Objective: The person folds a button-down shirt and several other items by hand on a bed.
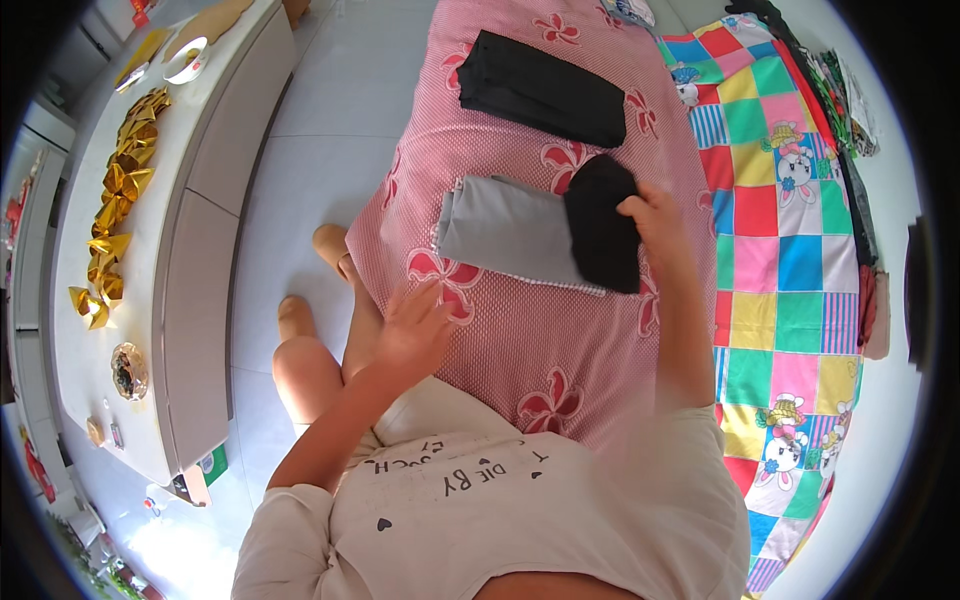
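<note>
My right hand [654, 221] grips the right edge of a small black cloth item [604, 225], which lies over the right end of a folded grey garment [506, 225]. A white checked edge shows along the grey garment's lower side. To the lower left of that garment, my left hand [416, 334] is empty, with its fingers apart and slightly blurred, over the pink patterned cover [495, 345]. Farther up on the cover lies a folded black garment [541, 88], apart from the grey one.
A bright patchwork cloth [757, 255] runs along the right, with more clothes [844, 105] beyond it. At the left stands a long low table [172, 150] bearing folded gold paper pieces [120, 184], a white bowl [186, 61] and a glass ashtray [129, 371].
</note>
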Motion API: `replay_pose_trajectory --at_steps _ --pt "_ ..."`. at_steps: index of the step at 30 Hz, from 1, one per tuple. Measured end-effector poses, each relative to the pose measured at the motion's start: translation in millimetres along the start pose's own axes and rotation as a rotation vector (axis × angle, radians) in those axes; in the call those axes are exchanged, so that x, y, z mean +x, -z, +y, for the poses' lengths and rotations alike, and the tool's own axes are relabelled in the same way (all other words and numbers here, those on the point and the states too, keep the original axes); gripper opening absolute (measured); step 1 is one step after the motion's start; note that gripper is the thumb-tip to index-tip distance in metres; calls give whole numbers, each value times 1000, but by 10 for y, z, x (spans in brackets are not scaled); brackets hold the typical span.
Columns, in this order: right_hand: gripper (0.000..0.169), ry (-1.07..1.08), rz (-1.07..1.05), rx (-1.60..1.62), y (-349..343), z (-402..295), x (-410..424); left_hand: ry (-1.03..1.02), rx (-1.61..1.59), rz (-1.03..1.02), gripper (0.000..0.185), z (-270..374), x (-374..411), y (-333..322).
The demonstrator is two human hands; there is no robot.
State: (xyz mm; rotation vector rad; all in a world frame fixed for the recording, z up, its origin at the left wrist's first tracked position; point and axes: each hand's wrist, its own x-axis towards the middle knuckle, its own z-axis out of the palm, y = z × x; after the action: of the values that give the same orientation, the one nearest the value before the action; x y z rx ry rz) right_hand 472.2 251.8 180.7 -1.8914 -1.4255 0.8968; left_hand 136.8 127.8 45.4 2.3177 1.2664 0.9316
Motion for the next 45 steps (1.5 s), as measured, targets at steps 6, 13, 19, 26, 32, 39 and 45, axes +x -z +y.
replay_pose_trajectory --at_steps 6,13,19,26,32,39,45 --pt "43 525 580 -670 -304 -350 -516 309 57 29 20 -177 -806 344" --pt "50 749 348 -1030 -1510 1022 -424 345 58 78 16 -107 -1044 270" --pt "51 729 295 -994 -1393 901 -446 218 -63 86 13 -26 -661 283" --pt "55 767 249 -913 -1382 955 -554 162 -172 131 13 173 38 153" --pt "50 570 466 -438 -1027 719 -724 501 -109 153 55 -248 646 -174" --pt "84 -486 144 3 -411 1275 -271 1013 -355 -257 99 -319 1599 -152" --pt "90 -566 81 318 -351 1191 -310 1072 -615 -224 105 -815 1584 -618"
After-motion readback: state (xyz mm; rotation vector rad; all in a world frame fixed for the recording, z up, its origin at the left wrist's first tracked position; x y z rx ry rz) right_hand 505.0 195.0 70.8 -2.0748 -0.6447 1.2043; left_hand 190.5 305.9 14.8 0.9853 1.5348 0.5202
